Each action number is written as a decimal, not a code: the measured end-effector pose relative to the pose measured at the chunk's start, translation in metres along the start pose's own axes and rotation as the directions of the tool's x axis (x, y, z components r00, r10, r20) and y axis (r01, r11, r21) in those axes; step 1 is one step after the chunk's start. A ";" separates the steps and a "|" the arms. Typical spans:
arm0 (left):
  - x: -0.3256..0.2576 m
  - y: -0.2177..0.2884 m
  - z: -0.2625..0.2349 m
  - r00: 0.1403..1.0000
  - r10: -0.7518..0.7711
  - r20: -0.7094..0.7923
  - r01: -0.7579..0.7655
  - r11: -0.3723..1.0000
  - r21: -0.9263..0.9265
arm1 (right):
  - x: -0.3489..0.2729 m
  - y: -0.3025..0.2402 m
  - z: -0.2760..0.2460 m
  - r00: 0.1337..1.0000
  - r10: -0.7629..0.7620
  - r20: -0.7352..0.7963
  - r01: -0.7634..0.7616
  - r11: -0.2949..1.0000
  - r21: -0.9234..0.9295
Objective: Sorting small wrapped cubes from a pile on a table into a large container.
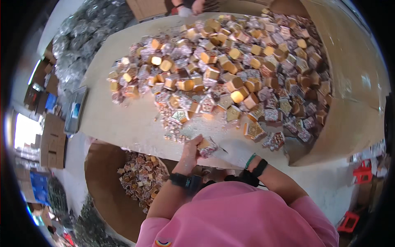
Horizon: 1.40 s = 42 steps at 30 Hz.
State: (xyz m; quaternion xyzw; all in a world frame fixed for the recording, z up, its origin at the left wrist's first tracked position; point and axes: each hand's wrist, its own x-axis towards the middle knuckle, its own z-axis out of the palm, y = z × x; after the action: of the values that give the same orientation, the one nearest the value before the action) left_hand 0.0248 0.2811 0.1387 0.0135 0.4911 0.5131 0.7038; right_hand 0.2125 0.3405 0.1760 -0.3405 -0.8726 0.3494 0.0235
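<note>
My bare left hand (191,151) is closed round a small house-shaped ornament (207,147), its face covered in pinkish and white beads. My right hand (235,154), in a white glove, is close to the ornament's right side. A thin dark piece shows at its fingertips, too small to name, and the fingers look closed. Just beyond my hands, loose small beads (175,127) are scattered on the table (123,123). A gold-and-brown house ornament (253,131) and a beaded one (274,140) lie to the right of my hands.
A large heap of house ornaments (234,53) covers the table's far side and right. A cardboard wall (349,90) borders the right. Below the table's left edge stands a cardboard bin (103,173) of ornaments. Across the table are a co-worker's hands (191,9). Clear plastic bags (86,41) are piled far left.
</note>
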 end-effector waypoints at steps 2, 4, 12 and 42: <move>-0.027 0.001 0.010 0.993 0.061 0.102 -0.047 0.989 -0.137 | 0.002 -0.027 -0.019 0.979 -0.003 0.201 0.001 1.000 0.011; -0.023 -0.009 -0.018 0.987 -0.019 0.158 0.021 1.000 -0.009 | -0.007 -0.053 -0.021 0.992 -0.109 0.070 0.085 0.958 0.274; -0.031 -0.022 -0.059 0.862 0.398 -0.313 -0.435 0.899 -0.057 | 0.021 -0.066 0.031 0.955 -0.221 0.198 0.222 0.975 0.018; -0.209 -0.182 -0.148 0.683 0.367 -0.631 -0.707 0.115 -0.698 | 0.000 -0.212 0.150 0.118 -0.546 0.829 0.228 0.828 0.513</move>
State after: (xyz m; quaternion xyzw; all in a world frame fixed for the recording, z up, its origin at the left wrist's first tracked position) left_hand 0.0514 -0.0308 0.1085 -0.2785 0.1772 0.9080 0.2580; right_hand 0.0483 0.1403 0.1956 0.1947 -0.7007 0.5726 -0.3784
